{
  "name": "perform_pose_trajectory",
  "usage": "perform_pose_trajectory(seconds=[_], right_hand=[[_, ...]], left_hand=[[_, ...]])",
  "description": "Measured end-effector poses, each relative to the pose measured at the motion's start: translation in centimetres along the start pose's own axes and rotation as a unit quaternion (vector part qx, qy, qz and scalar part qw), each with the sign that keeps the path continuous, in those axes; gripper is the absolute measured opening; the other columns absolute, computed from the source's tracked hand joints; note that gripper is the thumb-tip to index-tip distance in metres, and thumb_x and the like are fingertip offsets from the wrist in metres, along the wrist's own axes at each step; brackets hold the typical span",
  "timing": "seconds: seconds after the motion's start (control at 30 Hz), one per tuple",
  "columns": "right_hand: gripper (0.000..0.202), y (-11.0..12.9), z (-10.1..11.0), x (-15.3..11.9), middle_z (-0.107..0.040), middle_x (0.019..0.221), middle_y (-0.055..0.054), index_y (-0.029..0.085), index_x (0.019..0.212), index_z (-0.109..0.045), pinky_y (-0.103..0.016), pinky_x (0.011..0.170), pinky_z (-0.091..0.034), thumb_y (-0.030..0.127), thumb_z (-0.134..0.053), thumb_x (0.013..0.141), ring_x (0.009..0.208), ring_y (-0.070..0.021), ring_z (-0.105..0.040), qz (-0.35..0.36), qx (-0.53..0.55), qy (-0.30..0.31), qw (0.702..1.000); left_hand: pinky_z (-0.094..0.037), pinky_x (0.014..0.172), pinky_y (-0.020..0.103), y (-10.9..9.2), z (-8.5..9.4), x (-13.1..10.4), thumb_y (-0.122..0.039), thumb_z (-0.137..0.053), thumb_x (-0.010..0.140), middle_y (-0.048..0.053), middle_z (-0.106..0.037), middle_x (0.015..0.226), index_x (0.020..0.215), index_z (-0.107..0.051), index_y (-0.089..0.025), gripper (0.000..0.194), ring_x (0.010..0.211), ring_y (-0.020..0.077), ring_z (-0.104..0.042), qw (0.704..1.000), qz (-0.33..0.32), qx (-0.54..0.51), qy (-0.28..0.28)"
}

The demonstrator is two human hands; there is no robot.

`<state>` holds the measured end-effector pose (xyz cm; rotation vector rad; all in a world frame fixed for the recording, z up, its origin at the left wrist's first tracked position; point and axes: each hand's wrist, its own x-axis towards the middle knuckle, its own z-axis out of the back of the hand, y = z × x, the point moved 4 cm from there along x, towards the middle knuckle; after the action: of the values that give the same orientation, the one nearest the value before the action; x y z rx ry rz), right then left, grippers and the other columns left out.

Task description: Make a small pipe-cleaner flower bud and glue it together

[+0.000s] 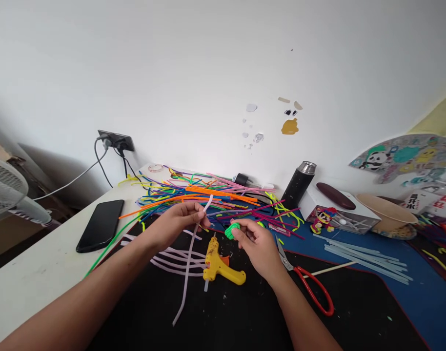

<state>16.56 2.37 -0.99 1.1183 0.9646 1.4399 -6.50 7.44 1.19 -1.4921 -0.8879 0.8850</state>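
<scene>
Pinched in the fingers of my left hand point(184, 219) is a pale lilac pipe cleaner point(188, 273), its long end hanging down over the black mat point(259, 312). My right hand point(257, 246) grips a small bright green coil of pipe cleaner point(232, 230) between thumb and fingers. The two hands are apart, with a narrow gap between them. A yellow glue gun point(217, 265) lies below them on the mat, a clear glue stick poking from its back end. More lilac pipe cleaners point(172, 261) lie to its left, partly under my left forearm.
A heap of coloured pipe cleaners point(208, 190) lies along the wall. Red-handled scissors point(314, 290) rest right of my right forearm, near several glue sticks point(369, 258). A phone point(100, 225) is at left; a black thermos point(299, 185) and tissue box point(340, 207) stand at back right.
</scene>
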Motion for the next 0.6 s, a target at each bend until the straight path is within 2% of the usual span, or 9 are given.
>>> perform_pose_trajectory(seconds=[0.13,0.27,0.37,0.5,0.6], right_hand=[[0.039,0.4,-0.1,0.0,-0.068,0.080,-0.003,0.021,0.108,-0.077,-0.030,0.060,-0.051,0.055,-0.075,0.089,0.064,-0.0172,-0.059,-0.006,0.049,0.004,0.999],[0.040,0.7,-0.3,0.0,-0.069,0.078,-0.003,0.021,0.106,-0.079,-0.030,0.059,-0.052,0.057,-0.076,0.088,0.060,-0.0163,-0.060,0.002,0.066,0.017,0.998],[0.043,0.6,-0.4,0.0,-0.074,0.083,-0.005,0.022,0.109,-0.080,-0.031,0.059,-0.053,0.058,-0.077,0.087,0.061,-0.0173,-0.062,-0.004,0.065,0.022,0.998],[0.042,0.2,-0.5,-0.2,-0.079,0.093,-0.008,0.023,0.111,-0.083,-0.032,0.060,-0.053,0.059,-0.073,0.090,0.064,-0.0194,-0.066,-0.006,0.019,0.027,0.999],[0.042,0.2,-0.6,-0.3,-0.080,0.097,-0.008,0.024,0.115,-0.084,-0.032,0.059,-0.051,0.058,-0.069,0.094,0.068,-0.0214,-0.067,0.002,-0.025,0.037,0.999]], left_hand=[[-0.056,0.093,0.037,0.9,-2.2,-0.7,-0.047,-0.089,0.080,0.009,-0.076,0.114,0.090,-0.071,-0.018,0.036,0.103,0.0237,-0.072,0.993,0.056,-0.100,0.040],[-0.057,0.098,0.038,1.2,-4.3,-1.4,-0.036,-0.093,0.077,0.005,-0.074,0.097,0.086,-0.072,-0.018,0.029,0.098,0.0214,-0.072,0.979,0.080,-0.166,0.087],[-0.057,0.096,0.035,1.5,-5.6,-1.8,-0.033,-0.094,0.076,0.005,-0.075,0.095,0.084,-0.072,-0.017,0.029,0.092,0.0196,-0.073,0.966,0.104,-0.207,0.117],[-0.055,0.089,0.029,1.9,-6.3,-1.9,-0.036,-0.096,0.073,0.007,-0.077,0.095,0.085,-0.074,-0.016,0.032,0.087,0.0178,-0.073,0.968,0.114,-0.188,0.120],[-0.053,0.084,0.026,2.0,-6.3,-1.7,-0.041,-0.097,0.071,0.006,-0.077,0.092,0.085,-0.075,-0.014,0.037,0.084,0.0164,-0.071,0.978,0.093,-0.149,0.112]])
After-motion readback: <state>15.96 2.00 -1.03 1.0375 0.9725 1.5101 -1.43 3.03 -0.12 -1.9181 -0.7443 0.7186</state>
